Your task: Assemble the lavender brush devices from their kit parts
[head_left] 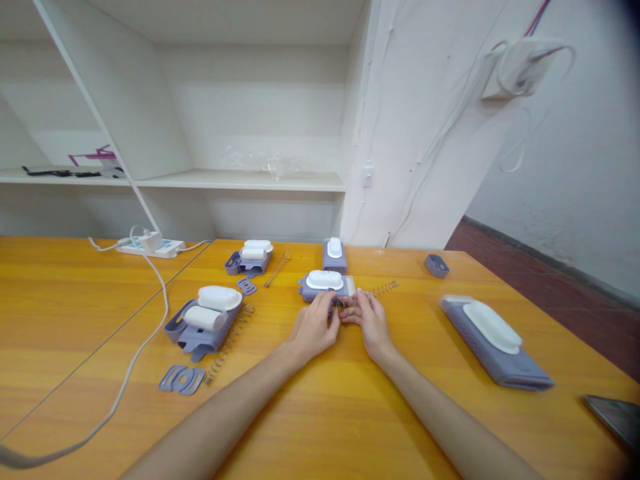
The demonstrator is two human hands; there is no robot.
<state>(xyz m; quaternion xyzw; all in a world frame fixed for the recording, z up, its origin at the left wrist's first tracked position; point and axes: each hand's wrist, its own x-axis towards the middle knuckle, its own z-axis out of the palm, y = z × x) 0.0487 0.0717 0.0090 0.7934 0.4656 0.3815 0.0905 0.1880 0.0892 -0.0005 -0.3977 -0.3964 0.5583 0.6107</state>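
Observation:
My left hand (pixel 316 323) is closed, its fingertips pinched on a small grey-purple piece (pixel 330 311) mostly hidden by the fingers. Close beside it, my right hand (pixel 371 323) pinches a thin metal coil spring (pixel 387 288). The spring runs between the two hands, and its free end sticks out to the right. Just behind the fingers lies a grey-purple plastic casing with a white ribbed oval part (pixel 325 280) on top. A second casing with a white oval top (pixel 335 249) lies farther back.
At left are two part groups, with white rollers (pixel 205 319), flat slotted plates (pixel 183 379) and springs (pixel 229 345). A cable (pixel 145 347) crosses the left table. To the right are a finished-looking casing (pixel 493 327), a small cap (pixel 437 265) and a phone-like dark slab (pixel 615 415).

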